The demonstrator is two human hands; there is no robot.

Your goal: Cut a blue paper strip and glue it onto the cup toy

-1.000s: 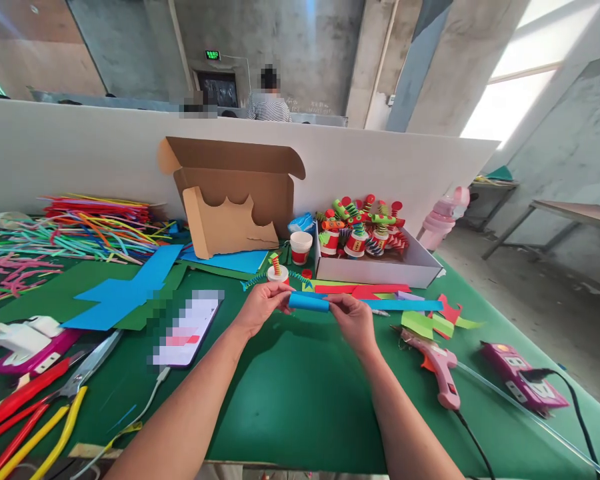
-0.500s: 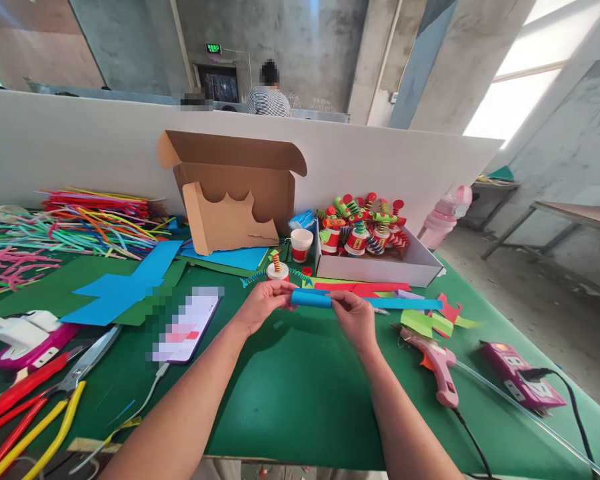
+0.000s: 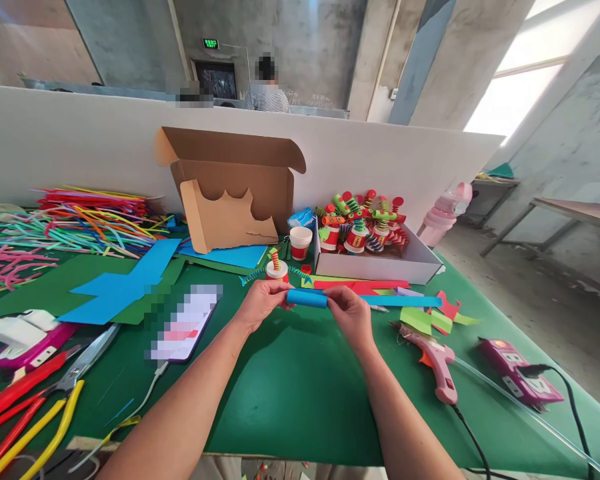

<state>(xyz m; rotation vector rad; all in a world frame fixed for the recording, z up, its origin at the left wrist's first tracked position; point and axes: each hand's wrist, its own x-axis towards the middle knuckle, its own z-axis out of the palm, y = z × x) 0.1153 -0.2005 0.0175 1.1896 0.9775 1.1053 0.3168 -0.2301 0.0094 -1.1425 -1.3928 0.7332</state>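
Note:
A rolled tube of blue paper [image 3: 307, 298] is held level between my two hands, above the green table. My left hand [image 3: 264, 303] pinches its left end, and the fingers of my right hand [image 3: 351, 313] are closed on its right end. Just behind my left hand stands a red and white paper-cup figure [image 3: 277, 268] with coiled paper arms and a striped coiled neck. A long blue paper strip [image 3: 405, 301] lies to the right, behind my right hand.
A white box [image 3: 380, 267] of finished cup figures stands behind, beside a paper cup [image 3: 301, 243] and cardboard [image 3: 230, 217]. Scissors [image 3: 75, 373], a phone [image 3: 187, 323] and blue paper [image 3: 130, 283] lie left; a glue gun [image 3: 435, 360] and power strip [image 3: 520, 373] lie right.
Both hands and the blue tube have shifted very slightly left in the view, along with the whole scene. The grip on the tube looks the same.

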